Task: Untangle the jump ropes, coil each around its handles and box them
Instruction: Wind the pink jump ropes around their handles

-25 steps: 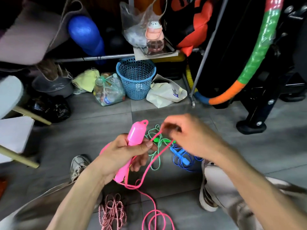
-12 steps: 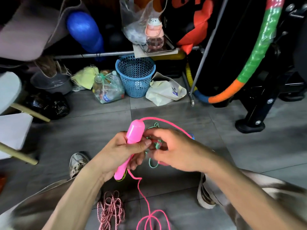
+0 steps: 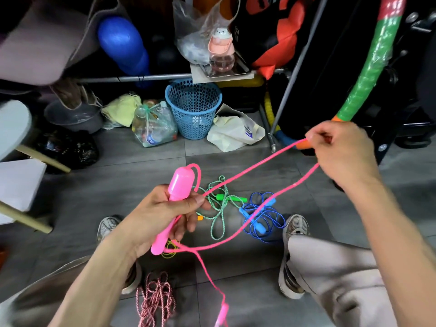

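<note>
While hands [image 3: 165, 215] stretch pink rope [image 3: 254, 166] — basket [image 3: 193, 109] beyond

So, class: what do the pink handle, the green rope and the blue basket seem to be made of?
Pink handle in the left hand: probably moulded plastic; smooth, with a slight sheen.
Green rope: looks like braided cord; a twisted green-and-white pattern shows.
Blue basket: likely plastic; rigid wall pierced with regular holes.

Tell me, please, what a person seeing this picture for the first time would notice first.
First, the pink jump rope, stretched across the middle from the pink handle gripped by the left hand up to the right hand, which pinches it at the right. Below it, green and blue ropes lie tangled on the grey floor.
</note>
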The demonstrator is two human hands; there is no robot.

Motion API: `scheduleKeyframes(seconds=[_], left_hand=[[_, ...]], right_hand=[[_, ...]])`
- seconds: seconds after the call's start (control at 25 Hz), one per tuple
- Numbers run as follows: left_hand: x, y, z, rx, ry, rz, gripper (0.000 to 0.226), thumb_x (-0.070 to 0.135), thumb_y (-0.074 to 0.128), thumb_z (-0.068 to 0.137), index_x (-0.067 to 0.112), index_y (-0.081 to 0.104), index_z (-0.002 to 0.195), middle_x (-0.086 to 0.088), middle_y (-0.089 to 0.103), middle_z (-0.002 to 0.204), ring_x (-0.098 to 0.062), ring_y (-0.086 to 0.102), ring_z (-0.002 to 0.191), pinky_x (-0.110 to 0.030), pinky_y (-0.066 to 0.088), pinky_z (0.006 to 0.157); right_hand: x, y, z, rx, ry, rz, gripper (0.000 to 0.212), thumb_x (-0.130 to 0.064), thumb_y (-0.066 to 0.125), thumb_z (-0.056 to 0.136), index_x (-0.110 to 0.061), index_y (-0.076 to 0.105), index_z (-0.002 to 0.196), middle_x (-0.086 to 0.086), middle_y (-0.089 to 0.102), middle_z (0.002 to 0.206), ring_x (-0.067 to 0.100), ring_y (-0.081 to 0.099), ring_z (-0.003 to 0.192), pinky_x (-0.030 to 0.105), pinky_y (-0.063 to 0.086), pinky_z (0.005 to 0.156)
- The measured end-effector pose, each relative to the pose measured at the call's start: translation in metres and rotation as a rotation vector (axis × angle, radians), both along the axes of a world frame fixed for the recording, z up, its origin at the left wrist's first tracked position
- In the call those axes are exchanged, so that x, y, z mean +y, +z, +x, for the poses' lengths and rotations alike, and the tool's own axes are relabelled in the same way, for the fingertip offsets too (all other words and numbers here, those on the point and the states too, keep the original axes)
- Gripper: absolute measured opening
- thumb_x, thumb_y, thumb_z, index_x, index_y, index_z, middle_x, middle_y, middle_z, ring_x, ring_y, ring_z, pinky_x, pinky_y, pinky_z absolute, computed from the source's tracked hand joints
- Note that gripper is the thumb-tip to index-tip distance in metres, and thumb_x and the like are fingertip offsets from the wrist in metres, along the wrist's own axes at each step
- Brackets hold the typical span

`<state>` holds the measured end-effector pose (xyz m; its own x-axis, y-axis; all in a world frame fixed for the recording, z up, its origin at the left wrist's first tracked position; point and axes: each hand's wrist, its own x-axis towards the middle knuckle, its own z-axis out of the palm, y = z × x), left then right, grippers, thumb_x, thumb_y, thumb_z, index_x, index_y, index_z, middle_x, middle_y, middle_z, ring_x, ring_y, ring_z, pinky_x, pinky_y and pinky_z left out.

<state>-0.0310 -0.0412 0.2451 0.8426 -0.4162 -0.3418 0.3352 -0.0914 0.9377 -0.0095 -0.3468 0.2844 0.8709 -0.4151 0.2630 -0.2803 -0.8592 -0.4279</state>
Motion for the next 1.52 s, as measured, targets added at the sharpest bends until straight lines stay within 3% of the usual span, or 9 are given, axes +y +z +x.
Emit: scheduleKeyframes(seconds=[0.16,0.24,0.32,0.48,0.68,0.84,1.0,1.32,1.52], left_hand=[[-0.004,-0.001,-0.004,-0.02,0.038,-0.06,0.018,0.023,0.067,0.076,0.007,0.073,0.073,-0.014,0.048,0.047,-0.015,0.034,0.031,-0.015,0.029,0.033],[-0.008,-0.001,-0.006,-0.035,-0.011,-0.055,0.014,0.022,0.072,0.077,0.01,0.073,0.07,-0.014,0.049,0.047,-0.015,0.035,0.03,-0.015,0.031,0.033],[-0.011,-0.002,-0.007,-0.036,-0.053,-0.049,0.016,0.021,0.071,0.079,0.012,0.071,0.067,-0.015,0.052,0.048,-0.015,0.039,0.029,-0.015,0.033,0.033],[-0.007,-0.002,-0.004,0.007,-0.072,-0.052,0.017,0.021,0.071,0.082,0.006,0.074,0.079,-0.019,0.055,0.053,-0.017,0.041,0.031,-0.017,0.034,0.035],[-0.006,-0.005,-0.005,0.016,-0.092,-0.037,0.026,0.025,0.072,0.082,0.0,0.072,0.08,-0.019,0.055,0.052,-0.016,0.04,0.029,-0.016,0.034,0.034],[-0.007,-0.006,-0.008,0.004,-0.12,-0.047,0.023,0.027,0.068,0.078,0.005,0.069,0.071,-0.019,0.056,0.053,-0.016,0.042,0.03,-0.017,0.032,0.035],[-0.005,-0.006,-0.008,-0.001,-0.148,-0.039,0.028,0.031,0.067,0.081,0.003,0.071,0.082,-0.016,0.056,0.054,-0.017,0.042,0.032,-0.021,0.03,0.038],[-0.01,-0.003,-0.007,0.032,-0.014,-0.12,0.02,0.023,0.068,0.082,0.013,0.07,0.064,-0.016,0.053,0.05,-0.016,0.039,0.028,-0.016,0.032,0.033],[-0.012,-0.006,-0.008,0.118,0.046,-0.163,0.019,0.02,0.073,0.079,0.002,0.07,0.079,-0.016,0.051,0.049,-0.017,0.038,0.028,-0.016,0.031,0.03]], right_hand=[[0.059,-0.007,-0.023,0.283,0.429,0.365,0.045,-0.031,0.061,0.091,-0.04,0.05,0.134,-0.013,0.056,0.135,0.02,0.065,0.097,0.038,0.052,0.09],[0.097,-0.018,-0.04,0.447,0.727,0.69,0.045,-0.031,0.062,0.089,-0.04,0.05,0.131,-0.018,0.057,0.13,0.027,0.068,0.088,0.048,0.057,0.079],[0.111,-0.025,-0.042,0.445,0.86,0.611,0.028,-0.028,0.064,0.09,-0.028,0.062,0.117,-0.009,0.068,0.109,0.017,0.069,0.084,0.05,0.056,0.077],[0.093,-0.014,-0.027,0.278,0.676,0.699,0.007,-0.013,0.066,0.091,-0.018,0.067,0.095,0.0,0.066,0.079,0.024,0.066,0.06,0.048,0.058,0.064],[0.086,-0.003,-0.03,0.162,0.622,0.563,0.041,-0.015,0.07,0.084,-0.031,0.053,0.117,-0.019,0.057,0.116,0.004,0.065,0.071,0.014,0.048,0.066],[0.111,-0.015,-0.042,0.334,0.865,0.545,0.039,-0.005,0.062,0.083,-0.026,0.056,0.115,-0.016,0.063,0.109,0.001,0.063,0.085,0.018,0.049,0.072],[0.104,-0.015,-0.038,0.287,0.724,0.612,0.044,-0.016,0.07,0.079,-0.035,0.05,0.113,-0.016,0.058,0.113,0.007,0.061,0.071,0.031,0.053,0.07],[0.109,-0.022,-0.043,0.218,0.729,0.488,0.066,-0.024,0.073,0.081,-0.043,0.038,0.134,-0.026,0.048,0.131,-0.001,0.06,0.084,0.012,0.044,0.069],[0.115,-0.022,-0.043,0.415,0.834,0.723,0.031,-0.018,0.068,0.086,-0.033,0.063,0.113,0.001,0.069,0.092,0.014,0.061,0.065,0.035,0.055,0.061]])
